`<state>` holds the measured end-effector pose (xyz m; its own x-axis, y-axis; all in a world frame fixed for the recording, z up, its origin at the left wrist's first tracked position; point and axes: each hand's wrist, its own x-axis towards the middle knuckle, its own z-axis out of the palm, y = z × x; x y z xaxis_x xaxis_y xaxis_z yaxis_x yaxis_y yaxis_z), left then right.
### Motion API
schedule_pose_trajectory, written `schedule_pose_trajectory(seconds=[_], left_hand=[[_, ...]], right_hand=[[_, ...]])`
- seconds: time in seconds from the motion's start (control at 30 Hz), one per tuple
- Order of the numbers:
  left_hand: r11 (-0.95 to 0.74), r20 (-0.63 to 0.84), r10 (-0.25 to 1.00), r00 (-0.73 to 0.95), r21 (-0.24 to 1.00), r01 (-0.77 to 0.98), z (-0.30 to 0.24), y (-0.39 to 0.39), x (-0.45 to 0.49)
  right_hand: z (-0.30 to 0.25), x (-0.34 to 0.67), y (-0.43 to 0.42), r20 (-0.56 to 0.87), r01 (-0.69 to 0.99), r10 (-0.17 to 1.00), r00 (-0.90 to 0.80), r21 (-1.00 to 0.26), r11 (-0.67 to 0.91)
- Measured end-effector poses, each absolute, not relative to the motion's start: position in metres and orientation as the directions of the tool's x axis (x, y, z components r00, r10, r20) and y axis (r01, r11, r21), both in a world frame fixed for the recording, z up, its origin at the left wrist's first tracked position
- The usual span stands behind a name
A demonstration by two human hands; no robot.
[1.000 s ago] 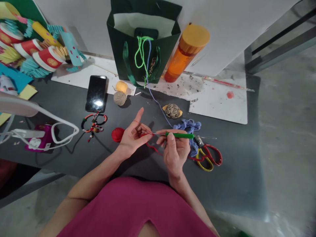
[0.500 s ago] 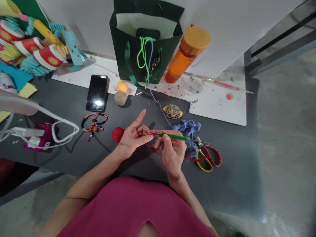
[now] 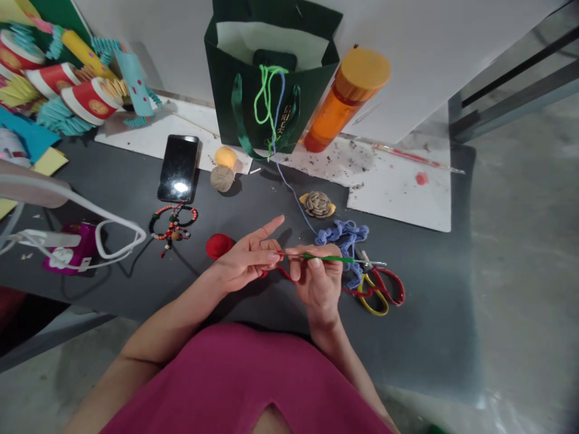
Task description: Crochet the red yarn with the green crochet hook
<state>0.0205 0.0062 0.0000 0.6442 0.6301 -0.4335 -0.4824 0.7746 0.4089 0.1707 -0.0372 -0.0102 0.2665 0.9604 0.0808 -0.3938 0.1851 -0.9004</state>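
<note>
At the far left, red and white paper cups (image 3: 93, 101) sit with blue-green paper fans around them. Near them, a white cord (image 3: 85, 228) loops over a pink thing (image 3: 70, 247). On the dark table (image 3: 407, 349), a ring of beads (image 3: 172, 222) lies near a black phone (image 3: 178, 169). Past the phone are a small tan ball (image 3: 222, 179) and a small yellow ball (image 3: 225, 157). They sit at the foot of a green paper bag (image 3: 271, 102).

A ball of red yarn (image 3: 219, 246) sits just beside the left hand (image 3: 246, 260). That hand is up off the table. Its fingers (image 3: 266, 260) are spread a little, and one points away from the others. Red yarn runs out from them, but I cannot tell if they pinch it. The right hand (image 3: 319, 280) is just beside the left one. Its fingers (image 3: 312, 265) wrap tight around the green handle of a thin hook (image 3: 325, 258). The tip of the hook is at the left hand's fingertips.

To the right, a rolled brown flower (image 3: 317, 204) lies near a heap of blue yarn (image 3: 346, 238). Scissors (image 3: 377, 289) with red and yellow handles lie just past the right hand, with red yarn across them. An orange bottle (image 3: 346, 99) stands by the bag, and white paper (image 3: 393, 193) lies on the far right.
</note>
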Motion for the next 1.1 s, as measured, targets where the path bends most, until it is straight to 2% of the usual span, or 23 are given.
schedule_pose_trajectory(seconds=[0.2, 0.4, 0.67, 0.8, 1.1], left_hand=[[0.79, -0.36, 0.596, 0.717, 0.421, -0.445, -0.003, 0.006, 0.021], [0.652, -0.385, 0.748, 0.541, 0.58, -0.489, 0.005, 0.007, 0.022], [0.748, -0.416, 0.646, 0.641, 0.513, -0.421, 0.002, 0.008, 0.021], [0.675, -0.374, 0.72, 0.585, 0.576, -0.462, 0.0, 0.007, 0.023], [0.555, -0.344, 0.804, 0.485, 0.725, -0.407, -0.004, 0.006, 0.024]], right_hand=[[-0.012, 0.172, -0.037, 0.023, -0.439, 0.973, 0.232, -0.89, 0.125], [-0.014, 0.163, -0.035, -0.048, -0.44, 0.941, 0.334, -0.891, 0.111], [-0.015, 0.167, -0.041, 0.066, -0.389, 0.947, 0.315, -0.901, 0.193], [-0.015, 0.166, -0.039, 0.08, -0.282, 0.914, 0.397, -0.937, 0.205], [-0.017, 0.164, -0.036, 0.057, -0.369, 0.921, 0.385, -0.905, 0.21]])
